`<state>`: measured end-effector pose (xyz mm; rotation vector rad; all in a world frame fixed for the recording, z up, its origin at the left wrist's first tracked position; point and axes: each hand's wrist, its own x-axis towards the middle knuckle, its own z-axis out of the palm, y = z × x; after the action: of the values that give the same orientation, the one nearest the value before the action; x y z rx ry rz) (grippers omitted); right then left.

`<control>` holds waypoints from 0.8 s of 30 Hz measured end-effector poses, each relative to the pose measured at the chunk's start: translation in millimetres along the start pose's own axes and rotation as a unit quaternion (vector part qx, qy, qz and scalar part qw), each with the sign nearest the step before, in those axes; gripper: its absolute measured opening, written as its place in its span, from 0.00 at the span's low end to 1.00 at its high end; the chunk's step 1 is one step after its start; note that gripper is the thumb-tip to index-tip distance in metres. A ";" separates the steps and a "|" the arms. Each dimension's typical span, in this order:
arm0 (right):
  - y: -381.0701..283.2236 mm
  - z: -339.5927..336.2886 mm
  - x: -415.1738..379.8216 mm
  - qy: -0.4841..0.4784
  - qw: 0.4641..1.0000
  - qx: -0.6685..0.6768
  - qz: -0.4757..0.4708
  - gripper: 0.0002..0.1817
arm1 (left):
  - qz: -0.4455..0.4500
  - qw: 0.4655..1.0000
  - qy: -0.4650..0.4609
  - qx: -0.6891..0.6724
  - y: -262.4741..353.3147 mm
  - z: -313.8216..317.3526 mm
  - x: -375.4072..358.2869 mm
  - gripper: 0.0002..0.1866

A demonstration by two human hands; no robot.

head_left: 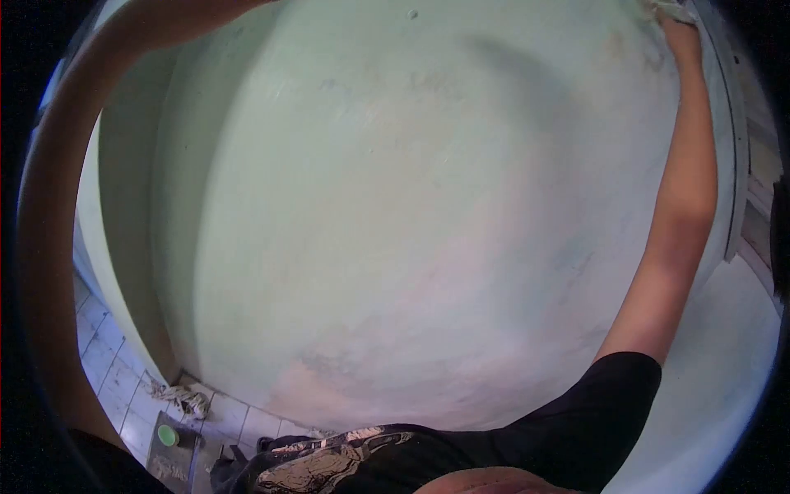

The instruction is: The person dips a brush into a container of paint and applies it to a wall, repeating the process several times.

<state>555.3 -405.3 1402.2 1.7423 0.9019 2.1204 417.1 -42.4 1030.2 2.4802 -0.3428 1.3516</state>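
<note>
Near your lower left, a green cup (168, 435) sits on a flat grey board (170, 468). Close by, you have a crumpled rag (190, 402) on the tiled floor (224, 414).

No words or numbers can be read here. The black shirt (576, 412) has a light print (317, 469) on its front, but I can't make out any letters in it.

pale, patchy green wall (354, 198) above tiled floor (119, 395)
</note>
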 end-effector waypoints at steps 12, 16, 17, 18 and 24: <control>-290.8 -17.5 -401.0 -0.238 0.932 0.143 -0.232 0.11 | -0.029 0.994 0.056 -0.088 -19.9 52.9 -160.8 0.13; -361.3 -75.8 -488.4 -0.336 0.869 0.352 -0.095 0.11 | -0.104 0.969 0.024 -0.221 -5.6 67.2 -207.8 0.12; -374.6 -86.7 -503.6 -0.359 0.843 0.401 -0.001 0.13 | -0.110 0.963 0.019 -0.245 -3.0 74.2 -218.7 0.12; -384.7 -93.6 -522.5 -0.361 0.838 0.410 0.009 0.13 | -0.116 0.957 0.015 -0.266 0.8 80.5 -228.3 0.12; -461.4 -151.3 -607.9 -0.063 0.316 0.452 0.832 0.16 | -0.257 0.856 -0.011 -0.448 17.8 121.3 -294.4 0.15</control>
<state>478.7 -429.3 628.3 4.8111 -0.6887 1.3787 348.9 -83.7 721.5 1.6200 -0.2116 0.6899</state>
